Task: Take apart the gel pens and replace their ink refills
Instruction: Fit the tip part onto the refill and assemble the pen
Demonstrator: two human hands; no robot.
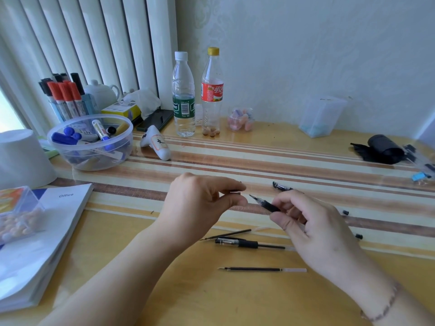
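Writing: the word "Office" is printed on the cover of a white booklet (47, 222) at the left edge. A red label with white script wraps a yellow-capped bottle (211, 90); a green label with a barcode wraps a white-capped water bottle (183, 95) just beside it. The smaller print is too blurred to read.
Surface: a glossy yellow wooden surface (211, 297) with pale and brown stripes running across its middle.
Room: a pale patterned wall behind, white vertical blinds at the left.
Containers: a clear round bowl (90, 143) holds blue-capped markers. A cup (70, 100) behind it holds red-capped and black-capped markers upright. A small clear jar (241, 120) holds pink and blue pieces. A frosted square tub (321, 116) at the right has something blue at its bottom. A clear box (18, 212) at the left holds small pale beads.
Left hand (200, 203): grip closed, thumb and forefinger pinching a small black part (235, 191), too small to identify.
Right hand (308, 222): grip closed around a black gel pen (264, 204), tip pointing towards the left hand, not touching it.
Other pen parts: an assembled pen (237, 243) and a loose refill (226, 234) lie just below the hands; another refill (262, 269) lies nearer the viewer; a pen cap (281, 186) lies beyond the right hand.
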